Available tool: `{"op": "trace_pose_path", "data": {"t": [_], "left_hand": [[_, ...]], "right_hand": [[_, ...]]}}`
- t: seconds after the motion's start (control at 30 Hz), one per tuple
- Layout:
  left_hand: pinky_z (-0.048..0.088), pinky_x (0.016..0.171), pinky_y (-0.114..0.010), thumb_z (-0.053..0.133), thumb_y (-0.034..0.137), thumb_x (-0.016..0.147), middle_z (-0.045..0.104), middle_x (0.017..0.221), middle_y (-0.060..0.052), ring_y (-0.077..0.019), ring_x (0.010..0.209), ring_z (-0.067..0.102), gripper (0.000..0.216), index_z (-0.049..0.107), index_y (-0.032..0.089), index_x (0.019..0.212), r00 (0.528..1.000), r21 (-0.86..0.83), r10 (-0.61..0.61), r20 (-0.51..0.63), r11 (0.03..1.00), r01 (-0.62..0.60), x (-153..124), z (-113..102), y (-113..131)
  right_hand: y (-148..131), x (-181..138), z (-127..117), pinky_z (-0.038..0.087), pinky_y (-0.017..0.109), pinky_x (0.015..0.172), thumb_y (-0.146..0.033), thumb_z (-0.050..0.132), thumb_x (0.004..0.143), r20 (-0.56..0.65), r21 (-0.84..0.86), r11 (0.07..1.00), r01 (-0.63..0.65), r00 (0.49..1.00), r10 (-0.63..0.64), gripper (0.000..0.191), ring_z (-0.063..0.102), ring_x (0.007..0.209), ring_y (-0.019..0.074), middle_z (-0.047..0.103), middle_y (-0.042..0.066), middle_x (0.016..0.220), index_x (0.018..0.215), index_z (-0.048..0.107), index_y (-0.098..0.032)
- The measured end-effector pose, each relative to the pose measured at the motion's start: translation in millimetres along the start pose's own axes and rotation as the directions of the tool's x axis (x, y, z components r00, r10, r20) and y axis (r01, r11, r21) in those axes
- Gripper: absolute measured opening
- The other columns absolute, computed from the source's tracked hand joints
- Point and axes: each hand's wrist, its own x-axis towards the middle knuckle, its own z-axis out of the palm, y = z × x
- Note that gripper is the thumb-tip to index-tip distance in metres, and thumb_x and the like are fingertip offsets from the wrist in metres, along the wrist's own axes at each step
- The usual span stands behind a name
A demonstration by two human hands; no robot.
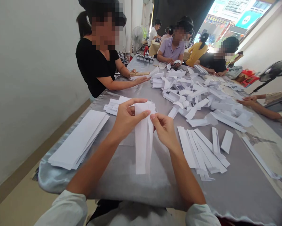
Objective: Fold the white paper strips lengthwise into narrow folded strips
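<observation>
**Head view: left hand and right hand clamped on a long white paper strip bundle, hanging in front of the person.**
Fingers pinch its top edge, hands close together; layer count is hard to tell, as fingers hide that edge. Risk: pulling the hands apart could tear the thin paper, or a strip could slip from the pinch. Loose white paper strips lie just right of the right hand, and a flat white paper stack sits left. A careless sweep could scatter either across the slick grey satin tablecloth.
</observation>
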Motion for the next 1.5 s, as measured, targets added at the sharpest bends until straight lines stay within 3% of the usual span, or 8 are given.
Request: {"op": "trace_pose_path", "data": {"t": [0.23,0.37,0.63,0.83,1.03,1.17,1.37,1.5], "left_hand": [[0.055,0.054,-0.027,0.096,0.04,0.074,0.08,0.083,-0.005,-0.0194,0.063,0.073,0.057,0.074,0.018,0.122,0.997,0.0,0.006,-0.071,1.0,-0.006,0.7,-2.0,-0.2],[0.054,0.052,-0.025,0.096,0.041,0.075,0.079,0.082,-0.004,-0.0187,0.061,0.073,0.066,0.069,0.02,0.132,0.998,-0.011,-0.013,-0.066,1.0,0.012,1.2,-2.0,-1.7],[0.051,0.049,-0.024,0.092,0.042,0.077,0.076,0.076,-0.003,-0.0166,0.056,0.069,0.05,0.074,0.017,0.117,0.997,-0.015,-0.008,-0.075,1.0,0.007,1.3,-0.2,-1.2],[0.059,0.054,-0.028,0.097,0.04,0.073,0.078,0.08,-0.002,-0.019,0.057,0.072,0.084,0.058,0.022,0.145,0.989,-0.109,-0.133,0.072,0.984,0.14,5.9,-2.6,-7.5],[0.055,0.05,-0.025,0.099,0.04,0.072,0.075,0.075,0.0,-0.0182,0.056,0.071,0.082,0.059,0.022,0.141,0.996,-0.09,-0.071,-0.046,0.994,0.066,8.2,-5.5,-9.4],[0.06,0.054,-0.029,0.099,0.041,0.071,0.079,0.084,-0.004,-0.0226,0.062,0.075,0.084,0.055,0.022,0.14,0.99,-0.09,-0.133,0.056,0.986,0.137,8.2,-7.0,-8.8],[0.06,0.054,-0.027,0.097,0.039,0.073,0.081,0.087,-0.006,-0.0219,0.065,0.076,0.072,0.057,0.02,0.13,0.998,-0.087,-0.037,-0.057,0.996,0.032,10.1,-3.9,-11.2],[0.062,0.056,-0.031,0.1,0.037,0.068,0.082,0.089,-0.007,-0.0259,0.069,0.079,0.077,0.058,0.019,0.13,0.993,-0.089,-0.114,0.01,0.99,0.114,12.1,-4.5,-10.2]], "right_hand": [[1.5,1.0,-2.6,0.06,0.027,0.056,-0.066,0.071,0.097,0.115,0.075,0.994,-0.078,0.991,0.069,0.049,0.064,0.068,0.0167,0.067,0.002,0.076,0.085,0.076,-0.019],[-1.2,-0.2,-2.5,0.058,0.025,0.055,-0.06,0.075,0.097,0.06,0.059,0.997,-0.052,0.997,0.048,0.046,0.062,0.065,0.0145,0.065,0.001,0.073,0.08,0.074,-0.018],[-0.8,-0.9,-0.5,0.061,0.028,0.056,-0.063,0.074,0.096,0.084,0.051,0.996,-0.072,0.994,0.068,0.047,0.064,0.066,0.0168,0.065,0.002,0.073,0.079,0.072,-0.019],[-3.6,0.5,0.1,0.058,0.027,0.052,-0.064,0.073,0.096,0.0,-0.012,0.999,-0.046,0.999,0.046,0.05,0.059,0.057,0.0145,0.061,0.0,0.066,0.075,0.071,-0.019],[-0.7,1.8,-3.2,0.062,0.028,0.056,-0.064,0.073,0.096,0.137,0.023,0.994,-0.111,0.985,0.107,0.05,0.063,0.068,0.0174,0.065,0.003,0.074,0.076,0.071,-0.018],[1.5,2.8,-2.1,0.06,0.028,0.055,-0.067,0.073,0.094,0.043,-0.001,0.995,-0.096,0.994,0.096,0.052,0.061,0.064,0.0161,0.064,0.002,0.071,0.075,0.07,-0.019],[2.4,4.0,-3.7,0.057,0.028,0.059,-0.069,0.07,0.096,0.116,-0.024,0.991,-0.128,0.985,0.13,0.054,0.061,0.068,0.017,0.063,0.002,0.072,0.075,0.069,-0.019],[4.1,5.3,-3.3,0.048,0.026,0.055,-0.066,0.069,0.097,0.048,-0.061,0.996,-0.066,0.996,0.069,0.055,0.054,0.062,0.0142,0.056,0.0,0.066,0.07,0.065,-0.019]]}}
